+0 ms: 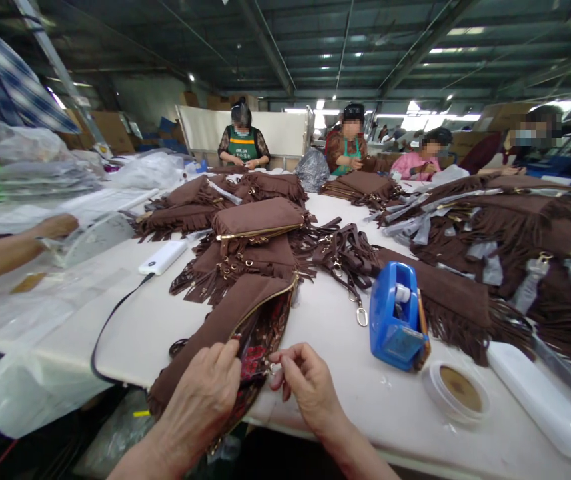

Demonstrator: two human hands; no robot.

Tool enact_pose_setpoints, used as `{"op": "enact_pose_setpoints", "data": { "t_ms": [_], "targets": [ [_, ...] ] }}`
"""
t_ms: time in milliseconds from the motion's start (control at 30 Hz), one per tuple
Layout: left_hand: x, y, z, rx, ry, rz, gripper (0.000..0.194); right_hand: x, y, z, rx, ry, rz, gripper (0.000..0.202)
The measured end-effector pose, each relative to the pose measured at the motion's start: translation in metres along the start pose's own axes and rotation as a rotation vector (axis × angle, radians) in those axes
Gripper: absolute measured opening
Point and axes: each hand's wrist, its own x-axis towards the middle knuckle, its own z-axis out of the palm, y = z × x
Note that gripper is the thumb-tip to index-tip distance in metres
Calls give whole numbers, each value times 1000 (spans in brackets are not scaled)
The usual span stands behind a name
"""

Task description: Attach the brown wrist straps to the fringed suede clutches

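The brown bag (215, 313) lies at the near edge of the white table (335, 380), its zippered mouth open and a patterned lining showing inside. It runs slantwise, its lower end at the near edge and its upper end pointing toward the stacked brown bags (260, 220) farther in. The left hand (210, 380) is on top of the bag, gripping the edge of its opening, with the fingers curled over it and the knuckles up. The right hand (300, 380) is at the other side of the opening, thumb and forefinger pinched around a small metal piece (271, 367) at the bag's rim. The left forearm comes up from the near edge, slanting to the right; the right forearm slants up to the left, so the hands nearly meet over the opening.

To the right of the right hand, well apart from it, stands a blue tape dispenser (398, 317), with a roll of tape (458, 392) lying near it toward the near edge. Dark straps with metal clasps (348, 257) lie beyond the dispenser, and a white power bank (163, 257) lies left of the stack.
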Motion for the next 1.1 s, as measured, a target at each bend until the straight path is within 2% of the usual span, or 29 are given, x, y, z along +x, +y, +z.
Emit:
{"op": "enact_pose_setpoints", "data": {
  "t_ms": [67,133,200,367,467,533,600,667,733,867,967,1100],
  "targets": [
    [9,4,-3,-81,-181,-56,22,5,-3,12,123,-42,30,41],
    [18,7,-7,-199,-403,-180,23,10,-6,21,190,-82,42,43],
    [25,6,-11,-334,-557,-316,22,15,-8,26,236,-95,51,43],
    [31,-4,-16,-830,-656,-671,12,21,-7,25,229,-113,76,40],
    [30,-5,-15,-1162,-673,-892,14,20,-5,21,158,-145,68,38],
    [30,-3,-13,-1340,-626,-1014,17,18,-5,19,104,-145,49,36],
    [30,0,-12,-1429,-581,-1096,22,16,-5,17,55,-119,34,32],
    [30,1,-11,-1425,-542,-1135,24,15,-5,16,26,-94,30,30],
    [28,1,-11,-1430,-512,-1130,23,13,-4,15,9,-92,34,30],
    [23,-1,-10,-1496,-498,-1006,18,10,1,16,-14,-113,23,30],
    [19,0,-6,-1370,-453,-979,11,8,5,19,3,-123,18,29],
    [16,3,-1,-1223,-444,-964,16,6,7,20,48,-104,41,32]
  ]
}}
